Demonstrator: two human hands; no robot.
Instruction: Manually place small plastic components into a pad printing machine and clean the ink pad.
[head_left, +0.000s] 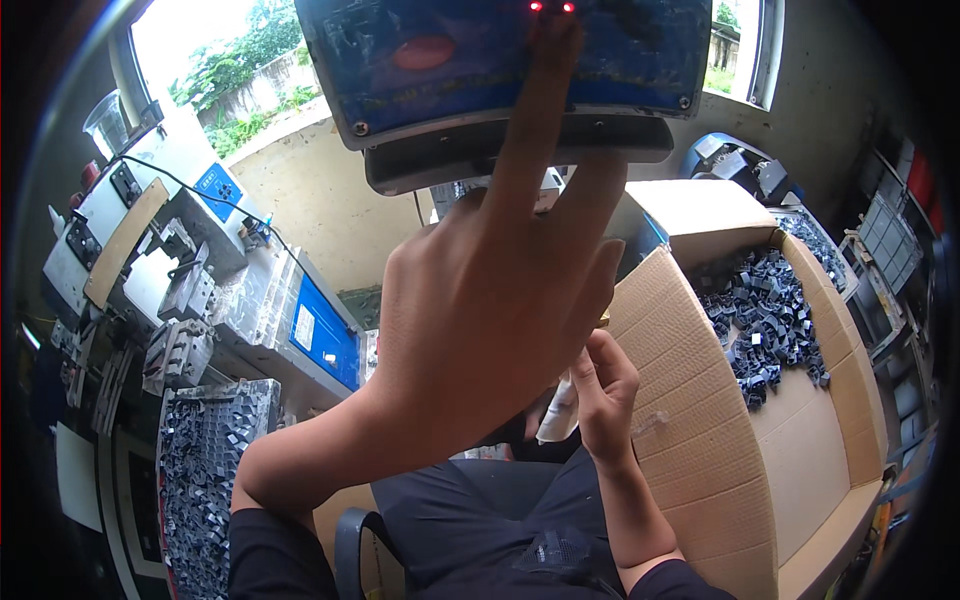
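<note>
Presently, the left hand (470, 290) is raised to the blue control panel (465, 80), which stands upright directly ahead of the person and serves as reference for all positions noted. The left forearm (320, 450) rises from below and left of the panel; the back of the hand faces the viewer. One finger is extended straight up across the panel face, its tip just beneath two lit red lamps (569, 8); contact with the surface cannot be confirmed. A second finger points up toward the black ledge (450, 165) under the panel, the thumb stands apart, and another finger is folded. This hand is unclenched and grasps nothing visible. The right hand (608, 400) is held below the panel, lower than the left, fingers curled, forearm near upright. A white wrapped piece (558, 415) lies against its thumb side, well below the panel; whether it is gripped cannot be told, the left hand covering part of the area. Below and right of the panel stands an open cardboard box (690, 400) containing dark plastic pieces (765, 320); below and left is a heap of grey pieces (210, 480).
</note>
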